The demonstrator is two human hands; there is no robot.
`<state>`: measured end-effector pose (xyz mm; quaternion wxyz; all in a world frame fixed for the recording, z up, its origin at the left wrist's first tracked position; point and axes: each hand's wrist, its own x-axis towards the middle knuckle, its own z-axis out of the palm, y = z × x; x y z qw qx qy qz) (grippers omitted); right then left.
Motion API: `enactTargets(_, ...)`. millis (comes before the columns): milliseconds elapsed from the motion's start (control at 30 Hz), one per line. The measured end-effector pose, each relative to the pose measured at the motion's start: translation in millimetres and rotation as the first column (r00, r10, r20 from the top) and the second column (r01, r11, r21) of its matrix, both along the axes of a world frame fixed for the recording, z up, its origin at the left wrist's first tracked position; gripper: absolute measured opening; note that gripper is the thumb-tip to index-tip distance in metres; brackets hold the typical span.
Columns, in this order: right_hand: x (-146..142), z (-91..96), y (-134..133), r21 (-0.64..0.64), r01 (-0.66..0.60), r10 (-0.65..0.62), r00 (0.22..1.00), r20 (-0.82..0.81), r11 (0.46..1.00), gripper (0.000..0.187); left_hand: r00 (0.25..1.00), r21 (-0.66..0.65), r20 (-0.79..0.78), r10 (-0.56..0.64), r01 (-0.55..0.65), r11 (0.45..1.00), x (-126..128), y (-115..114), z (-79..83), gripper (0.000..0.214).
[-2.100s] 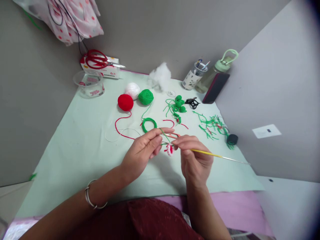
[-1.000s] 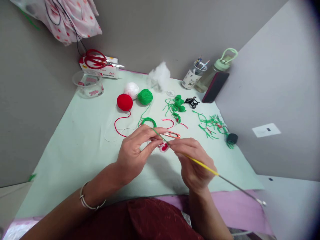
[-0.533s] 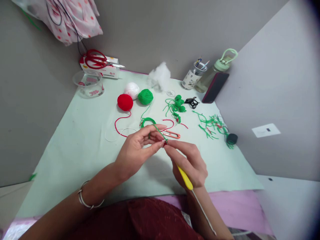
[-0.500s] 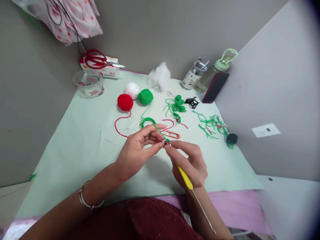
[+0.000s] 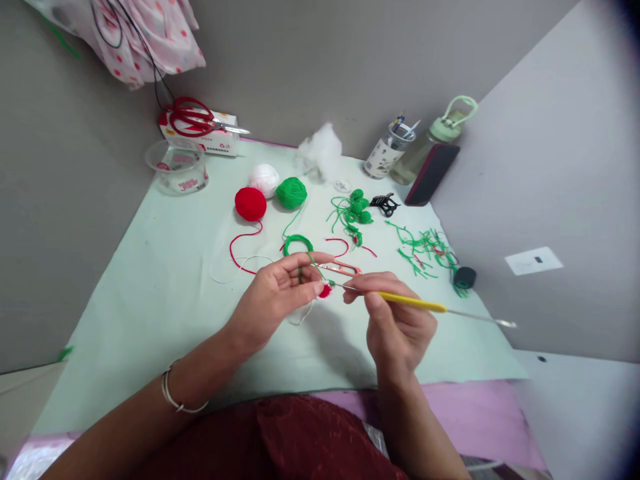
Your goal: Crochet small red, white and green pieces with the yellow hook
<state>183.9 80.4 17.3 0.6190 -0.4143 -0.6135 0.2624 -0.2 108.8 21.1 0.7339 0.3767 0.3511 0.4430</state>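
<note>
My left hand [image 5: 273,300] pinches a small red and white crochet piece [image 5: 325,291], with green yarn [image 5: 300,245] running over its forefinger. My right hand [image 5: 395,320] grips a yellow-handled crochet hook [image 5: 415,303]; the hook's tip points left into the piece and its metal tail sticks out to the right. Both hands hover over the pale green mat [image 5: 150,287], just in front of orange thread snips [image 5: 345,269].
Red [image 5: 251,203], white [image 5: 264,179] and green [image 5: 291,193] yarn balls lie behind. Green crochet bits [image 5: 358,208], yarn scraps [image 5: 425,250], a black clip [image 5: 384,203], a dark spool [image 5: 465,277], stuffing [image 5: 320,150], a jar [image 5: 387,152], bottle [image 5: 430,143], phone [image 5: 431,175], bowl [image 5: 177,167], red scissors [image 5: 193,119].
My right hand turned the hook from pointing down toward me to lying level, tail out to the right. The left hand kept its pinch on the piece.
</note>
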Motion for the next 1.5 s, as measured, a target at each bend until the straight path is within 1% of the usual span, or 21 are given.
enactTargets(100,0.0,-1.8,3.5,-0.088,-0.087,0.065,0.972,-0.225,0.992,0.013,0.998,0.078,-0.053,0.041,-0.037,0.996,0.6,-2.3,-0.2,0.03)
enactTargets(167,-0.8,-4.2,5.8,-0.106,-0.106,0.072,0.956,-0.283,0.989,0.013,0.997,0.092,-0.057,0.056,-0.05,0.995,2.7,-3.7,-1.3,0.03)
enactTargets(200,-1.5,-5.3,6.6,-0.108,-0.107,0.073,0.958,-0.277,0.988,0.013,0.997,0.095,-0.054,0.053,-0.048,0.994,4.0,-4.4,-2.0,0.031)
enactTargets(333,-5.7,-8.0,6.6,-0.081,-0.065,0.054,0.991,-0.126,0.995,0.012,1.0,0.087,-0.018,0.022,-0.021,0.996,9.3,-6.5,-4.4,0.035)
enactTargets(467,-12.0,-10.6,3.4,-0.04,-0.001,0.0,1.0,-0.015,0.999,0.018,0.996,0.03,0.029,0.08,-0.08,0.996,13.4,-7.0,-3.8,0.034)
enactTargets(533,-15.3,-13.9,1.4,0.035,0.066,-0.069,0.992,0.104,0.997,0.024,0.992,-0.018,0.085,0.098,-0.097,0.995,15.8,-7.0,-3.6,0.039)
enactTargets(600,-17.3,-16.9,0.1,0.14,0.113,-0.141,0.967,0.214,0.984,0.032,0.985,-0.091,0.158,0.075,-0.061,0.994,17.5,-6.6,-4.3,0.041)
enactTargets(667,-16.6,-17.0,0.7,0.193,0.126,-0.172,0.955,0.241,0.973,0.034,0.973,-0.167,0.229,0.01,0.029,0.986,17.0,-5.0,-5.8,0.037)
enactTargets(733,-13.0,-13.8,3.3,0.134,0.114,-0.137,0.974,0.181,0.984,0.027,0.964,-0.214,0.266,-0.026,0.085,0.973,14.1,-2.2,-7.4,0.03)
enactTargets(767,-10.8,-11.6,5.1,0.078,0.104,-0.113,0.987,0.112,0.991,0.022,0.963,-0.223,0.268,-0.022,0.085,0.971,12.3,-0.7,-8.0,0.026)
enactTargets(833,-7.2,-7.7,8.6,-0.037,0.063,-0.065,0.996,-0.064,0.997,0.015,0.97,-0.211,0.242,0.01,0.043,0.976,9.3,1.5,-8.2,0.021)
enactTargets(900,-6.1,-6.4,10.7,-0.099,-0.013,-0.005,0.984,-0.179,0.995,0.014,0.98,-0.162,0.2,0.008,0.025,0.987,8.6,1.4,-7.5,0.021)
enactTargets(967,-7.4,-7.9,10.9,-0.12,-0.067,0.044,0.982,-0.184,0.99,0.012,0.987,-0.095,0.159,-0.011,0.027,0.995,9.7,-0.7,-6.4,0.025)
enactTargets(1033,-9.3,-10.8,10.0,-0.133,-0.072,0.051,0.987,-0.152,0.989,0.01,0.993,-0.042,0.12,-0.011,0.016,0.999,11.0,-3.5,-5.7,0.03)
enactTargets(1100,-10.5,-13.3,9.5,-0.151,-0.07,0.046,0.986,-0.161,0.986,0.01,0.997,-0.023,0.083,0.004,-0.002,1.0,10.8,-5.5,-5.2,0.036)
enactTargets(1167,-10.8,-14.3,10.1,-0.175,-0.103,0.062,0.973,-0.222,0.979,0.01,0.998,-0.023,0.055,0.008,-0.007,1.0,9.2,-6.0,-4.5,0.039)
enactTargets(1333,-9.7,-12.1,14.9,-0.183,-0.18,0.106,0.929,-0.356,0.967,0.01,1.0,-0.005,0.01,0.006,-0.006,1.0,5.7,-4.0,-2.9,0.034)
enactTargets(1500,-6.1,-8.2,15.2,-0.163,-0.239,0.166,0.915,-0.368,0.957,0.013,1.0,0.009,-0.005,-0.013,0.013,1.0,4.8,-3.5,-3.5,0.029)
